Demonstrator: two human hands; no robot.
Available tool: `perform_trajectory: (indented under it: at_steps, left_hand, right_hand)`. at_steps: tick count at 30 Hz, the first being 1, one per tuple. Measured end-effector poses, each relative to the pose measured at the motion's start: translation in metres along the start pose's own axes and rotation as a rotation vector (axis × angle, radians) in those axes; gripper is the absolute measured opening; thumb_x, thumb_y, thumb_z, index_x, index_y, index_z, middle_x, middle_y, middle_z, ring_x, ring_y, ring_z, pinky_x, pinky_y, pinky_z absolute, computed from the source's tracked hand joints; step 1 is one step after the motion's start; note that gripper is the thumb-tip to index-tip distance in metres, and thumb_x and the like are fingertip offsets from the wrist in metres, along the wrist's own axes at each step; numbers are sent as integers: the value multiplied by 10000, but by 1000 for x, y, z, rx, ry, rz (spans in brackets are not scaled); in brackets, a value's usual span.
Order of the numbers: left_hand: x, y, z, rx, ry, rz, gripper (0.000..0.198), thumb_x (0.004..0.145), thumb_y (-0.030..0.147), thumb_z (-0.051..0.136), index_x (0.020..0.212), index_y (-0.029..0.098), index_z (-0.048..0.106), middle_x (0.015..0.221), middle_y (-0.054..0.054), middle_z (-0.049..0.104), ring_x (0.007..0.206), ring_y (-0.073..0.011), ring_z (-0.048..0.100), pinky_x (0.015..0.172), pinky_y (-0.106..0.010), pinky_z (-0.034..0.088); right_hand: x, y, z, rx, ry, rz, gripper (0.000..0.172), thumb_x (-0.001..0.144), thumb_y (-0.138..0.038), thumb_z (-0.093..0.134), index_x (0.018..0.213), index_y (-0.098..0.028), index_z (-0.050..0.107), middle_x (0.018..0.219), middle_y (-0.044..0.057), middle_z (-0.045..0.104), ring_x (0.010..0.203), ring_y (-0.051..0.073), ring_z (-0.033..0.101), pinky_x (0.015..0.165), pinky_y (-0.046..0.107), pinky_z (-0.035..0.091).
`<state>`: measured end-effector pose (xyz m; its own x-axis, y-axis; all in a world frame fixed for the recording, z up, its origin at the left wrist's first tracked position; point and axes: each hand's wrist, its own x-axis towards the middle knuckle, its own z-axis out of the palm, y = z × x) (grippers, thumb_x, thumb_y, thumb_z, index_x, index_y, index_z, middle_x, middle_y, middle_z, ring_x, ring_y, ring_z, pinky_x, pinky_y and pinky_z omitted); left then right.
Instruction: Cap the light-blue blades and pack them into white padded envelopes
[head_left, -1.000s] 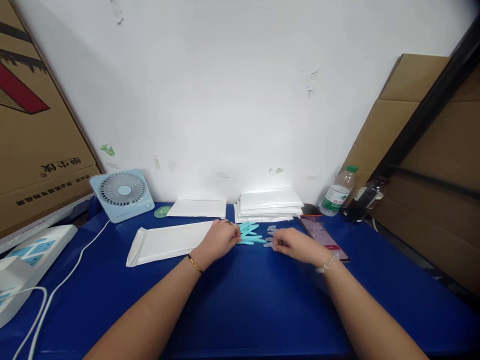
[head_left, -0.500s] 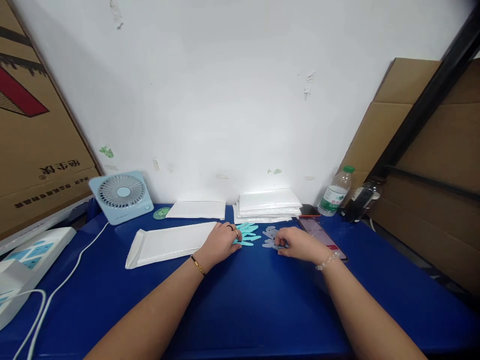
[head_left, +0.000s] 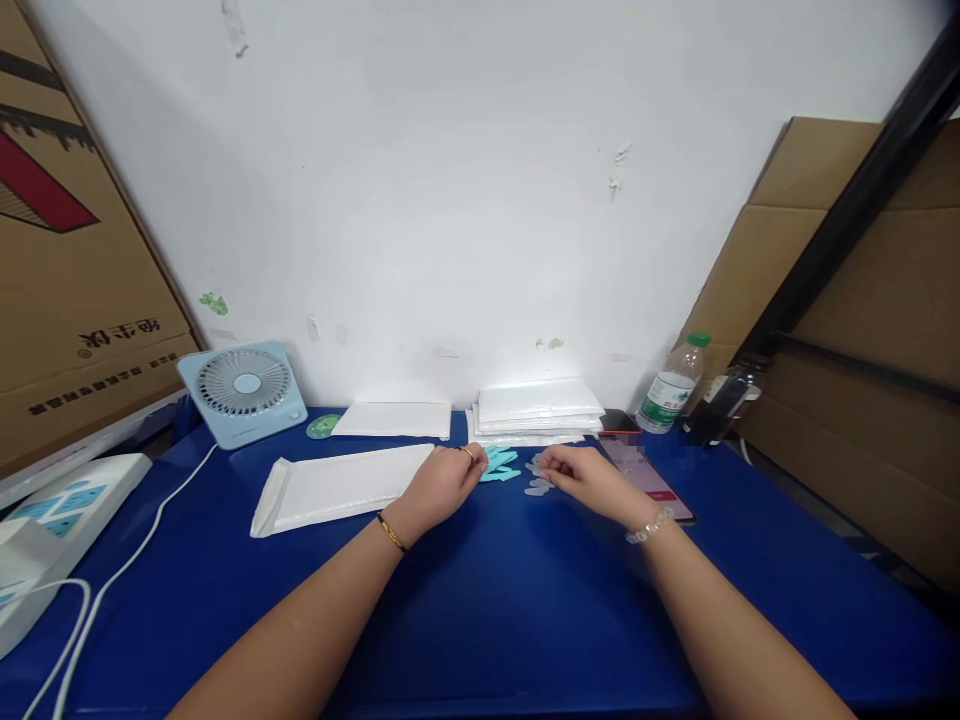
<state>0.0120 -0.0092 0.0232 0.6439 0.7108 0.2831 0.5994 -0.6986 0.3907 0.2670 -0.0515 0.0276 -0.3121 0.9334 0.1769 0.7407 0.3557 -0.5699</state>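
Observation:
My left hand (head_left: 441, 482) rests on the blue table (head_left: 495, 610) with its fingers curled and pinched on the edge of a small pile of teal strips (head_left: 501, 464). My right hand (head_left: 583, 474) hovers just right of it, its fingertips pinched together on a pale grey strip above a few more grey strips (head_left: 536, 487). A long white padded envelope (head_left: 337, 487) lies flat under and to the left of my left wrist. Both forearms reach in from the bottom edge.
A stack of white envelopes (head_left: 537, 405) and a single one (head_left: 394, 418) lie against the wall. A phone (head_left: 651, 478) lies right of my right hand, near a water bottle (head_left: 670, 388). A small blue fan (head_left: 244, 390), a white cable (head_left: 127, 570) and cardboard boxes (head_left: 67, 250) are at the left.
My right hand drew slightly left and lifted, with its fingertips pinched over the grey strips. My left hand pulled the teal strips closer together. The view shifted a little.

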Motion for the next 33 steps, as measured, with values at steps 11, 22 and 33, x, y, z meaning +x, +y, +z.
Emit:
perform_trajectory:
  at_steps: [11, 22, 33]
  left_hand:
    - [-1, 4, 4, -395, -105, -106, 257, 922, 384, 323, 892, 197, 496, 734, 15, 545, 641, -119, 506, 593, -232, 393]
    - [-2, 7, 8, -396, -95, -79, 260, 915, 388, 351, 897, 193, 522, 738, 11, 567, 646, -120, 516, 611, -235, 405]
    - [-4, 1, 7, -62, -108, 6, 194, 855, 328, 513, 949, 203, 628, 925, -36, 641, 860, -179, 571, 757, -283, 428]
  right_hand:
    - [3, -4, -2, 443, 186, 67, 377, 813, -461, 576, 1051, -173, 631, 785, 42, 635, 673, 150, 596, 638, 288, 505]
    - [5, -13, 17, 641, 99, 24, 332, 766, -453, 655, 920, -162, 613, 746, 22, 657, 673, 141, 642, 683, 307, 540]
    - [-2, -5, 4, 342, -238, 87, 253, 781, -396, 618, 875, -161, 634, 720, 20, 656, 554, 132, 613, 541, 250, 474]
